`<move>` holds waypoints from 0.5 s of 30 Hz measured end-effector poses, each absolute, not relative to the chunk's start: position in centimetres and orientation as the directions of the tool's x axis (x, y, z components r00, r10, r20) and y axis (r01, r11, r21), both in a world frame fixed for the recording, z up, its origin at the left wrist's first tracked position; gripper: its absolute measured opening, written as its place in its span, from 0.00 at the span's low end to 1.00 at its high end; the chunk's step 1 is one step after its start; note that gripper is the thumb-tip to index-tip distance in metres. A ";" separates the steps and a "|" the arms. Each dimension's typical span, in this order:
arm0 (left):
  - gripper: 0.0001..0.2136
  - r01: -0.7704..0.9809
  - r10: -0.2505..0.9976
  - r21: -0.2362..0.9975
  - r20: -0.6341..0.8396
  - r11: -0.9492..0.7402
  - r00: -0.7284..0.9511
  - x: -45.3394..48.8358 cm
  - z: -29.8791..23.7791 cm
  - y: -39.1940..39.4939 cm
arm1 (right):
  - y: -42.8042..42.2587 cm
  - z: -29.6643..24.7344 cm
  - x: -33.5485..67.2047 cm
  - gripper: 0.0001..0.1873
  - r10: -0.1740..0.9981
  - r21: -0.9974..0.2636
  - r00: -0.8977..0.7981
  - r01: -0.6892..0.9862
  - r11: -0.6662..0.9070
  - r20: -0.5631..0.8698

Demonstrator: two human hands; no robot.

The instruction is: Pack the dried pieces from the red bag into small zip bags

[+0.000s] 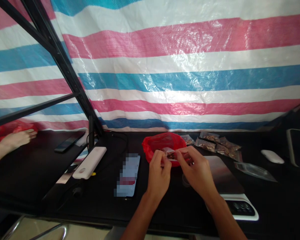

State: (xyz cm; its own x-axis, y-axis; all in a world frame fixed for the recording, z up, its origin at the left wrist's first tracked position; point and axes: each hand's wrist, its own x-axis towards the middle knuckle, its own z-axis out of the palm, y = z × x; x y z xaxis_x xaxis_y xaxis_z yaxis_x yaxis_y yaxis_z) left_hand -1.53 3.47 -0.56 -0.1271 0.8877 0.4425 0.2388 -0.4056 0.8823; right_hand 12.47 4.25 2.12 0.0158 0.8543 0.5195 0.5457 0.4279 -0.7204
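Plastic pouch, small and clear with brown pieces inside, is held at the near side of an open, thin red plastic bag. Its left side is pinched between the drawn-together thumb and fingers of the left hand; its right side is gripped likewise by the right hand. A white scale with a silver plate is partly covered by the right hand and forearm. Beyond it, filled clear pouches are clustered on the black tabletop.
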 end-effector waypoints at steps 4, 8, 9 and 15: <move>0.11 -0.054 0.918 0.931 0.344 -0.361 -0.197 -1.8 -0.2 4.0 | 4.1 2.4 12.6 0.17 0.919 -0.762 0.006 0.561 0.324 0.395; 0.14 -0.234 0.943 0.922 0.262 -0.308 -0.207 -1.8 0.0 4.2 | 4.1 2.5 12.8 0.24 0.947 -0.811 0.054 0.533 0.241 0.316; 0.15 -0.285 0.950 0.914 0.237 -0.288 -0.201 -1.8 0.1 4.2 | 4.2 2.4 12.9 0.25 0.949 -0.828 0.061 0.508 0.238 0.311; 0.13 -0.509 0.985 0.845 0.111 -0.163 -0.132 -1.8 0.5 4.4 | 5.2 1.6 12.1 0.36 0.987 -0.976 0.068 0.173 0.135 0.149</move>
